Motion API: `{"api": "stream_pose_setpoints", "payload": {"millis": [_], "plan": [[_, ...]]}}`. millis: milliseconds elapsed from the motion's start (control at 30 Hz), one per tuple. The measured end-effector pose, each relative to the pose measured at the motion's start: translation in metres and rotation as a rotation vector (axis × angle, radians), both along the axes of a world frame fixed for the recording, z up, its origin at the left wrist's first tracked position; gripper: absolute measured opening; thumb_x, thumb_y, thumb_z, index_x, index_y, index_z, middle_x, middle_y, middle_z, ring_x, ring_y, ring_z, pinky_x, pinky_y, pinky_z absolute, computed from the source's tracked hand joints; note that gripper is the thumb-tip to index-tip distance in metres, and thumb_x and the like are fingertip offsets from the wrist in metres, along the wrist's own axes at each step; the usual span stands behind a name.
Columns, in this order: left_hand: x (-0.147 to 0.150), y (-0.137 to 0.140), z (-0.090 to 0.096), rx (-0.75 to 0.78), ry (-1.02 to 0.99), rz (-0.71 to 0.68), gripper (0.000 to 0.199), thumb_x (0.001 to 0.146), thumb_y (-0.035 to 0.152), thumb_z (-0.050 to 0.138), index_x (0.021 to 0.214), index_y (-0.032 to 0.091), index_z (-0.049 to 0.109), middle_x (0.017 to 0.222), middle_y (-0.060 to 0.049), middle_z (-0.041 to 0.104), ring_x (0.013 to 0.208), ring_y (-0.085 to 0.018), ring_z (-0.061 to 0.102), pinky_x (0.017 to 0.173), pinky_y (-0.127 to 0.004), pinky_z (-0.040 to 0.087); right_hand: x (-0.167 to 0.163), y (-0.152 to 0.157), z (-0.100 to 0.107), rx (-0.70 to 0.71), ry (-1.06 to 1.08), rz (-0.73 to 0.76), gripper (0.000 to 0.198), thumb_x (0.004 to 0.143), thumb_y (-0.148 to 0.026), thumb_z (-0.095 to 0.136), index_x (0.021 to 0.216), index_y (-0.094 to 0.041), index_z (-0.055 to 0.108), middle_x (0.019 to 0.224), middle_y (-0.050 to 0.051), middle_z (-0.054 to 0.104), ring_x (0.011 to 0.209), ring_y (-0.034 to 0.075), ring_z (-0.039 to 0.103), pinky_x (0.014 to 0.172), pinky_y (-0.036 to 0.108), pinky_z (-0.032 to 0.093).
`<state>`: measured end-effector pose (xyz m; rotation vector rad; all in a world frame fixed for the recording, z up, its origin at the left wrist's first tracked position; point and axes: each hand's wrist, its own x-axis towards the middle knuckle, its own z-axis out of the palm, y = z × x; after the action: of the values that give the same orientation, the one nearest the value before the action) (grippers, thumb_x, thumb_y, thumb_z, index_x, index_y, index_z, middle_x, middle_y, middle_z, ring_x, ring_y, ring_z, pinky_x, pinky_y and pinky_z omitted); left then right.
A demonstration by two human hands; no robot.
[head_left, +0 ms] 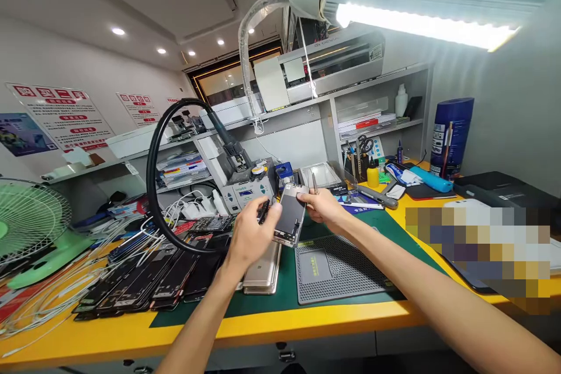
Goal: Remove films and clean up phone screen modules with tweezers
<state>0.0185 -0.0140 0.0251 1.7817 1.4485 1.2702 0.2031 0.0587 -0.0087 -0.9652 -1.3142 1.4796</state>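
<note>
An opened phone (289, 214), with its dark inner side and metal top part showing, is held up and tilted above the green mat (324, 295). My left hand (250, 232) is closed at its left edge, the thumb lying against the phone. A small black piece (264, 211) shows among the left fingers; its kind I cannot make out. My right hand (323, 208) grips the phone's upper right corner, thumb on top. A thin pointed metal tool (314, 181) sticks up by the right fingers. Below the phone lies a stack of gold phones (262, 273).
Rows of dark phone parts (144, 280) and white cables (48, 310) cover the left side, near a green fan (39, 234). A black hose (153, 187) loops beside my left hand. A grey perforated pad (346, 272) lies front right. A lit lamp (421, 6) hangs overhead.
</note>
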Motion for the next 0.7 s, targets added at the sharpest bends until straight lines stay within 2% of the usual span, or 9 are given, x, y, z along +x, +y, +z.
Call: {"api": "stream_pose_setpoints", "payload": {"millis": [67, 133, 200, 300, 433, 533, 633, 700], "plan": [[-0.002, 0.011, 0.006, -0.177, -0.168, -0.119, 0.066, 0.09, 0.063, 0.048, 0.127, 0.008, 0.06, 0.134, -0.024, 0.061, 0.124, -0.037, 0.058, 0.109, -0.055, 0.039, 0.006, 0.001, 0.003, 0.012, -0.003, 0.024, 0.035, 0.097, -0.035, 0.063, 0.127, -0.017, 0.059, 0.126, 0.01, 0.062, 0.105, 0.024, 0.065, 0.087, 0.045, 0.057], [0.002, 0.019, 0.005, -0.379, -0.322, -0.288, 0.069, 0.093, 0.063, 0.039, 0.118, 0.004, 0.065, 0.12, -0.027, 0.068, 0.106, -0.038, 0.068, 0.096, -0.056, 0.049, 0.012, 0.001, 0.007, 0.025, -0.01, 0.053, 0.035, 0.097, -0.035, 0.063, 0.126, -0.017, 0.06, 0.125, 0.01, 0.063, 0.104, 0.024, 0.066, 0.087, 0.044, 0.057], [0.01, 0.023, 0.001, -0.542, -0.455, -0.444, 0.071, 0.095, 0.06, 0.033, 0.115, 0.001, 0.066, 0.112, -0.029, 0.07, 0.095, -0.038, 0.071, 0.09, -0.058, 0.052, 0.016, -0.001, 0.011, 0.04, -0.015, 0.08, 0.034, 0.097, -0.035, 0.063, 0.126, -0.016, 0.06, 0.124, 0.01, 0.063, 0.103, 0.023, 0.066, 0.086, 0.044, 0.058], [0.023, 0.024, -0.006, -0.661, -0.64, -0.591, 0.069, 0.097, 0.057, 0.029, 0.116, 0.002, 0.066, 0.109, -0.026, 0.071, 0.089, -0.034, 0.073, 0.089, -0.057, 0.053, 0.021, -0.002, 0.014, 0.057, -0.017, 0.096, 0.033, 0.097, -0.035, 0.063, 0.124, -0.016, 0.061, 0.121, 0.009, 0.064, 0.1, 0.022, 0.067, 0.084, 0.042, 0.058], [0.031, 0.029, -0.014, -0.679, -0.811, -0.665, 0.064, 0.099, 0.055, 0.03, 0.109, 0.005, 0.068, 0.098, -0.021, 0.073, 0.076, -0.028, 0.072, 0.076, -0.047, 0.057, 0.021, -0.002, 0.015, 0.073, -0.007, 0.069, 0.028, 0.097, -0.033, 0.063, 0.118, -0.015, 0.062, 0.11, 0.007, 0.067, 0.088, 0.018, 0.068, 0.074, 0.035, 0.06], [0.031, 0.033, -0.018, -0.636, -0.9, -0.668, 0.062, 0.099, 0.056, 0.03, 0.108, 0.007, 0.068, 0.093, -0.019, 0.073, 0.072, -0.027, 0.07, 0.069, -0.043, 0.057, 0.017, -0.001, 0.015, 0.084, 0.013, 0.006, 0.023, 0.097, -0.034, 0.063, 0.108, -0.014, 0.063, 0.094, 0.002, 0.066, 0.07, 0.012, 0.064, 0.06, 0.026, 0.056], [0.026, 0.034, -0.021, -0.567, -0.97, -0.645, 0.062, 0.099, 0.057, 0.03, 0.113, 0.009, 0.067, 0.094, -0.018, 0.073, 0.074, -0.027, 0.07, 0.068, -0.043, 0.058, 0.015, -0.001, 0.015, 0.08, 0.069, -0.082, 0.027, 0.098, -0.041, 0.06, 0.099, -0.014, 0.064, 0.072, -0.004, 0.056, 0.044, 0.005, 0.041, 0.039, 0.017, 0.035], [0.022, 0.032, -0.023, -0.519, -0.994, -0.61, 0.065, 0.097, 0.059, 0.031, 0.112, 0.007, 0.067, 0.094, -0.018, 0.073, 0.074, -0.027, 0.069, 0.066, -0.043, 0.058, 0.015, -0.001, 0.018, 0.06, 0.12, -0.107, 0.037, 0.097, -0.049, 0.055, 0.091, -0.014, 0.066, 0.061, -0.006, 0.046, 0.038, 0.003, 0.024, 0.034, 0.019, 0.02]]}}
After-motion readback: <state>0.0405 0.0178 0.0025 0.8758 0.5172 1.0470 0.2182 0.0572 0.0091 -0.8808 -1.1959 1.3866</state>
